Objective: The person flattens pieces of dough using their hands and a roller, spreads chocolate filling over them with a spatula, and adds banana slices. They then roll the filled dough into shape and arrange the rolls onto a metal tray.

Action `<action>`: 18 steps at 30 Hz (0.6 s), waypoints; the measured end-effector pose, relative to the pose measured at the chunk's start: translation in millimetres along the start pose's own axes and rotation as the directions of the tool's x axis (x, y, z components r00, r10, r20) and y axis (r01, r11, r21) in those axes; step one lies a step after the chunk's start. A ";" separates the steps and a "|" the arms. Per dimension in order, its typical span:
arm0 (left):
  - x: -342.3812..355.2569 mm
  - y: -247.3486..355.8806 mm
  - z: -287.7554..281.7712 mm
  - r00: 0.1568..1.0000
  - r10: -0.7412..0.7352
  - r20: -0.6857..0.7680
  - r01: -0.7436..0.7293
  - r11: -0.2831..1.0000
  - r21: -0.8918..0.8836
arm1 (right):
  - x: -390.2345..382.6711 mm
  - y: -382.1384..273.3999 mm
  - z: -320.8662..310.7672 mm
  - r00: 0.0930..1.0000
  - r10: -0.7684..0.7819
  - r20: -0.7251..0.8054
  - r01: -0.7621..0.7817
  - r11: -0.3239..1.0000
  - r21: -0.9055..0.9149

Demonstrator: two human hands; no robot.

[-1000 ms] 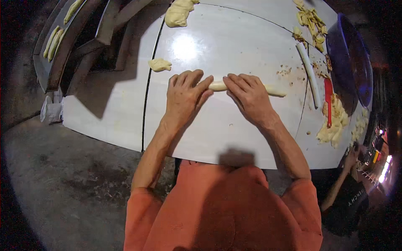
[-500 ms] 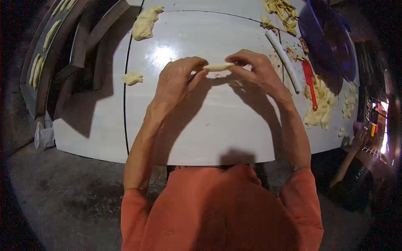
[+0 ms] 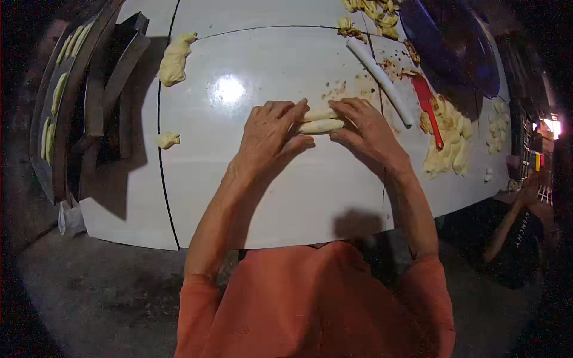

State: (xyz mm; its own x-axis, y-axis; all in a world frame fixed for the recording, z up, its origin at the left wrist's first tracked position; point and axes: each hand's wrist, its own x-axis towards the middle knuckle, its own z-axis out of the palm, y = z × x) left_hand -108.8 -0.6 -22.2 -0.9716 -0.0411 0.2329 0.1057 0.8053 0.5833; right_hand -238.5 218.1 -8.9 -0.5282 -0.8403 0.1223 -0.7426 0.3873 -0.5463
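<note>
In the head view, a white rod (image 3: 382, 83) is lying aslant on the white desk (image 3: 286, 197). To the left of its near end, two pale dough lengths (image 3: 322, 126) are lying side by side between the person's hands (whether they are one folded piece, one cannot tell). The left hand (image 3: 262, 128) is holding their left end in a narrow grip, fingers over the far side and thumb on the near side. The right hand (image 3: 371, 130), closer to the rod, is holding their right end in a similarly narrow grip. Dark crumbs (image 3: 334, 89) are lying just left of the rod. To its right, a red spatula (image 3: 427, 107) is resting partly on a flattened dough sheet (image 3: 456, 134), and a dark blue basin (image 3: 494, 83) is standing beyond. Past the rod's far end, filled pieces (image 3: 379, 15) are sitting in a heap. Well left of the rod, a dough lump (image 3: 174, 61) and a smaller scrap (image 3: 168, 140) are lying apart; farther left, a metal tray (image 3: 68, 119) is holding dough strips (image 3: 58, 93).
</note>
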 end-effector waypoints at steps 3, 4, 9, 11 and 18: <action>7.1 3.5 -9.9 0.995 -0.053 0.084 0.053 0.999 -0.002 | 1.3 7.9 0.8 0.999 -0.034 0.033 0.034 0.999 -0.007; 12.3 -2.0 -10.4 0.973 -0.105 0.205 0.099 0.994 0.039 | 3.8 8.3 1.2 0.998 0.006 0.069 -0.008 1.000 0.029; 5.6 -3.4 -12.8 0.975 -0.143 0.168 0.150 0.988 -0.030 | -4.2 -0.4 -19.1 0.993 0.099 0.059 -0.109 0.974 0.199; 11.3 0.0 -14.6 0.966 -0.177 0.191 0.185 0.983 -0.023 | -4.1 7.1 -26.6 0.996 0.079 0.051 -0.086 0.984 0.155; 11.2 19.6 -15.7 0.954 -0.285 0.095 0.287 0.958 -0.009 | 26.5 -23.3 -8.0 0.978 0.143 0.151 -0.158 0.984 0.086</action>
State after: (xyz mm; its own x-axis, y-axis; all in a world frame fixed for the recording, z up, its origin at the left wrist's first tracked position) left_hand -114.3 5.5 4.1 -0.9770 -0.2126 -0.0179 -0.1757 0.7542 0.6327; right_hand -238.5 189.8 13.7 -0.5609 -0.8236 -0.0839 -0.6120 0.4808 -0.6280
